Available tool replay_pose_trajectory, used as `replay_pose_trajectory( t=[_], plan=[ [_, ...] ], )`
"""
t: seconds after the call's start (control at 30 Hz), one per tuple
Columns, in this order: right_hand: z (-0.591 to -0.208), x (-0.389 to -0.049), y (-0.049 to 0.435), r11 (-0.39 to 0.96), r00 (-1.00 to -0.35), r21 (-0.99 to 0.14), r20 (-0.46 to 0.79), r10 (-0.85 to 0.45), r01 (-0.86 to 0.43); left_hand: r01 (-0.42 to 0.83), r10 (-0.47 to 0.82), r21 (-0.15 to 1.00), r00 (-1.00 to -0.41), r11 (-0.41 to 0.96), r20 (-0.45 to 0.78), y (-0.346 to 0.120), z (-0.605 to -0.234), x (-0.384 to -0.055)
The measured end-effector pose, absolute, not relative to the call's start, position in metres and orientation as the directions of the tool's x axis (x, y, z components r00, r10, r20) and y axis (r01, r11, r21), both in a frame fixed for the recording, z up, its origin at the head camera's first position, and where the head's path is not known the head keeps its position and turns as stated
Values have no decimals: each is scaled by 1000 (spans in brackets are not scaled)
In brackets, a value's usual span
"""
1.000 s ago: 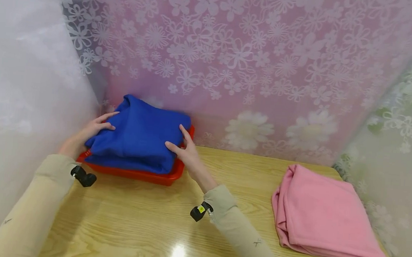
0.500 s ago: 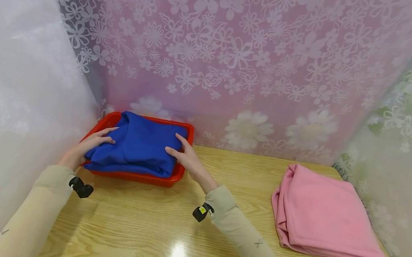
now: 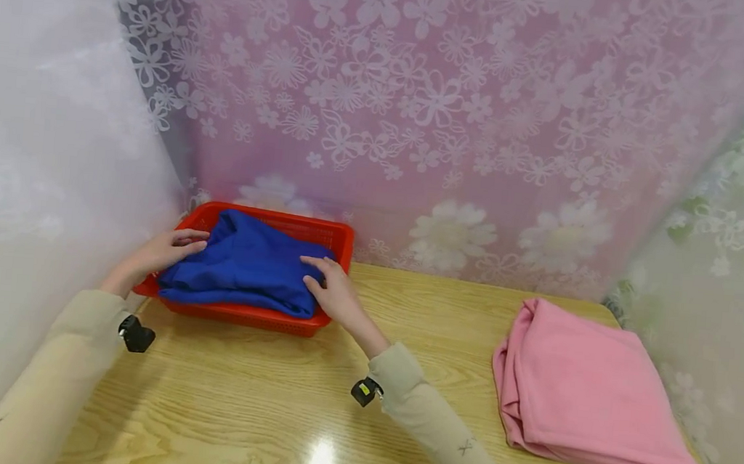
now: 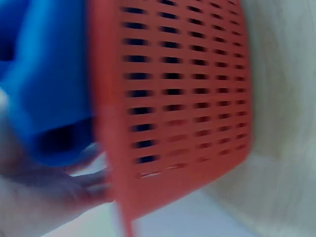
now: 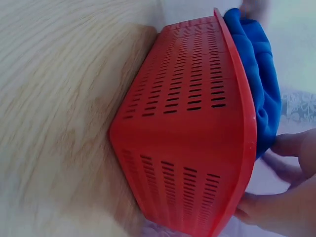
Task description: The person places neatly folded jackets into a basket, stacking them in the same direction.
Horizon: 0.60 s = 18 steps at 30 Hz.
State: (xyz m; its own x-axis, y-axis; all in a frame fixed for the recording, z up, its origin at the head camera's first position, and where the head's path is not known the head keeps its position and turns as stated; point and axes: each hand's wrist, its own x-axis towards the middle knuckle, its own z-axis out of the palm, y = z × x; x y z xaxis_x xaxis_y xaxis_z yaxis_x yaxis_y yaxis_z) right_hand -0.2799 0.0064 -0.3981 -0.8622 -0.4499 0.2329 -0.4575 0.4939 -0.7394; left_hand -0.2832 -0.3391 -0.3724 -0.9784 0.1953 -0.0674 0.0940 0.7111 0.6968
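Note:
A folded blue cloth (image 3: 254,266) lies inside a red perforated basket (image 3: 241,316) at the back left of the table. At the cloth's left edge is my left hand (image 3: 159,250), its fingers loosely bent and reaching over the basket's side. My right hand (image 3: 339,295) rests at the cloth's right edge with fingers spread. In the right wrist view, a finger and thumb of the right hand (image 5: 289,197) are by the blue cloth (image 5: 259,74) and the rim of the red basket (image 5: 190,123). The left wrist view is blurred; the left hand (image 4: 34,202) is beside the cloth and rim.
A folded pink cloth (image 3: 595,395) lies on the right side of the wooden table (image 3: 253,405). Flower-patterned curtains (image 3: 421,105) stand close behind the basket and along both sides.
The blue cloth has come down from above the basket's rim into it. Both hands have lowered with it; the right hand's fingers have shifted slightly. The pink cloth has not moved.

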Motion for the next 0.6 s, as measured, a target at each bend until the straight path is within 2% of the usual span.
replay_pose_trajectory(
  t=[0.13, 0.3, 0.47, 0.6],
  plan=[
    [-399, -278, 12, 478, -804, -684, 283, -523, -551, 214, 282, 638, -960, 740, -5, -334, -353, -263],
    [-398, -277, 19, 501, -725, -585, 237, -647, -638, 365, 457, 570, -889, 736, -21, -332, -351, -250],
    [-397, -274, 16, 586, -713, -470, 146, -686, -660, 433, 506, 591, -861, 681, 47, -335, -370, -262],
    [-400, -269, 10, 641, -702, -339, 92, -706, -689, 449, 528, 579, -849, 680, 39, -334, -387, -275]
  ],
)
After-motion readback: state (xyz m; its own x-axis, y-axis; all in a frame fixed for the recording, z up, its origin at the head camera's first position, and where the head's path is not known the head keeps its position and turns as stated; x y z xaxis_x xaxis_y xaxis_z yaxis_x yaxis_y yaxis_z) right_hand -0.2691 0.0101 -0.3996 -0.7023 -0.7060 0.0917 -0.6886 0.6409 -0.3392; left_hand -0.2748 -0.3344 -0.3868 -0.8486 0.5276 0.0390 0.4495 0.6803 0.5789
